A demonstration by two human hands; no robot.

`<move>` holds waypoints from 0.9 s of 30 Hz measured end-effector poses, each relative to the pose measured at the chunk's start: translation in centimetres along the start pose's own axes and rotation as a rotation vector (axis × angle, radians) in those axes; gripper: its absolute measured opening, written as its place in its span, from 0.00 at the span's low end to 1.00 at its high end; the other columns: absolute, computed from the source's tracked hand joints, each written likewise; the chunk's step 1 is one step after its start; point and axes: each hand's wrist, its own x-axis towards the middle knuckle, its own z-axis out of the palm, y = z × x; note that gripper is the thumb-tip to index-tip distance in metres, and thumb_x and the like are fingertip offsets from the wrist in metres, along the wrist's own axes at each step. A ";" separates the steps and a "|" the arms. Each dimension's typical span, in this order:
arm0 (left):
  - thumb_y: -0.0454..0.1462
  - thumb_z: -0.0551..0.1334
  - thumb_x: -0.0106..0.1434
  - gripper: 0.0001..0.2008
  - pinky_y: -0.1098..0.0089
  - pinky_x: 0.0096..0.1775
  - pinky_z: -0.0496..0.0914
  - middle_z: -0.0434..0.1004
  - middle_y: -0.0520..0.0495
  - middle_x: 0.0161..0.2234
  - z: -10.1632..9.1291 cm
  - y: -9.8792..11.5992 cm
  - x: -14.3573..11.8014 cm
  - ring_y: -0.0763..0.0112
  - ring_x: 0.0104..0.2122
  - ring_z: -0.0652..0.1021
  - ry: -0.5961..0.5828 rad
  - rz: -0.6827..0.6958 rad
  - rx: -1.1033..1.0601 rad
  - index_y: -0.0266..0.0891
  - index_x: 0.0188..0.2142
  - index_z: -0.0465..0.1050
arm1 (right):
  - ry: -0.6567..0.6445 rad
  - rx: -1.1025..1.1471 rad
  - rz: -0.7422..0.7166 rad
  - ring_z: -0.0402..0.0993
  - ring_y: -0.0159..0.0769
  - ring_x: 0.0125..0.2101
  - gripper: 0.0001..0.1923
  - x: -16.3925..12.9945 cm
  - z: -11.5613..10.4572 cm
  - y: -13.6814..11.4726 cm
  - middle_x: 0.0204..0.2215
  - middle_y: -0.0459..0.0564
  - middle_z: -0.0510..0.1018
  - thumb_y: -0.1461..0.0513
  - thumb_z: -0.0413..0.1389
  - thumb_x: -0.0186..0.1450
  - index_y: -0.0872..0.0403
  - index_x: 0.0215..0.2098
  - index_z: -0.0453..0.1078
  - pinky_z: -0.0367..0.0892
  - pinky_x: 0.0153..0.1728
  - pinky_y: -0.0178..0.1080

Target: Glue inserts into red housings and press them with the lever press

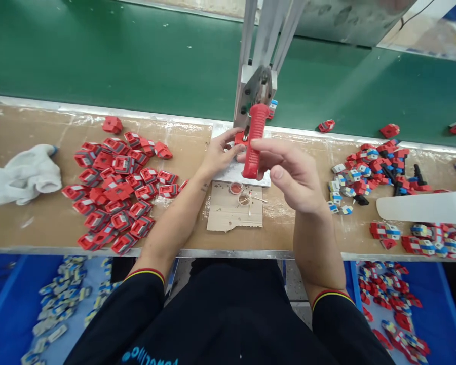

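Observation:
A toggle clamp with a red handle (257,134) is fixed to a metal upright, its handle pointing down toward me. My right hand (292,175) has its fingers hooked about this handle, with the thumb standing off it. My left hand (221,154) reaches in beneath the clamp. Its thumb and fingers hold a small red plastic part (240,138) on the pale metal base plate (228,175); the handle and my fingers hide much of that part. Just in front, a piece of cardboard (231,215) bears two small round dishes, one with red liquid (236,188), and cotton swabs (250,205).
Left lies a heap of red-and-grey parts (117,187) and a white cloth glove (34,170). Red, white and blue parts (368,172) are piled right, near a white strip (421,207). Behind runs a green conveyor belt (137,61). Blue bins (437,304) stand below the bench.

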 end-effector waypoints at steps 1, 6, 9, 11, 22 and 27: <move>0.52 0.69 0.68 0.20 0.57 0.45 0.77 0.84 0.46 0.52 -0.1 0.4 -0.1 0.58 0.49 0.82 -0.007 -0.012 -0.013 0.50 0.56 0.76 | 0.017 -0.013 0.018 0.85 0.40 0.47 0.22 -0.4 0.1 0.4 0.50 0.49 0.83 0.44 0.58 0.73 0.46 0.58 0.73 0.84 0.43 0.42; 0.46 0.69 0.67 0.22 0.61 0.46 0.75 0.83 0.40 0.55 -0.3 1.9 -0.6 0.58 0.51 0.83 -0.019 -0.050 -0.049 0.42 0.58 0.76 | 0.111 -0.042 0.023 0.85 0.37 0.39 0.19 -0.8 1.6 0.3 0.47 0.48 0.83 0.48 0.62 0.71 0.45 0.56 0.72 0.83 0.38 0.41; 0.43 0.69 0.67 0.22 0.63 0.44 0.75 0.84 0.42 0.55 -0.2 2.2 -0.6 0.60 0.50 0.82 -0.003 -0.074 -0.008 0.42 0.58 0.77 | 0.177 -0.133 0.026 0.84 0.35 0.37 0.17 -0.7 2.8 -0.2 0.48 0.49 0.84 0.54 0.65 0.70 0.45 0.54 0.70 0.82 0.39 0.41; 0.41 0.69 0.67 0.21 0.64 0.44 0.75 0.85 0.44 0.54 -0.1 2.2 -0.6 0.61 0.49 0.82 0.009 -0.096 0.023 0.42 0.59 0.77 | 0.185 -0.187 0.042 0.82 0.33 0.34 0.13 -0.9 3.3 -0.1 0.46 0.48 0.84 0.57 0.63 0.71 0.44 0.53 0.70 0.81 0.37 0.40; 0.41 0.67 0.67 0.22 0.64 0.47 0.75 0.84 0.43 0.52 -0.1 1.6 -0.9 0.61 0.50 0.82 0.004 -0.100 0.066 0.42 0.60 0.77 | 0.131 -0.563 -0.064 0.78 0.37 0.34 0.04 -0.7 1.8 7.4 0.40 0.49 0.82 0.61 0.57 0.73 0.46 0.45 0.73 0.74 0.34 0.40; 0.42 0.66 0.67 0.22 0.64 0.44 0.75 0.84 0.40 0.53 -0.2 1.5 -0.6 0.59 0.49 0.82 0.009 -0.076 0.099 0.39 0.59 0.77 | 0.151 -0.559 -0.009 0.79 0.37 0.37 0.06 -0.4 2.2 7.2 0.41 0.52 0.83 0.59 0.55 0.73 0.49 0.44 0.74 0.75 0.35 0.40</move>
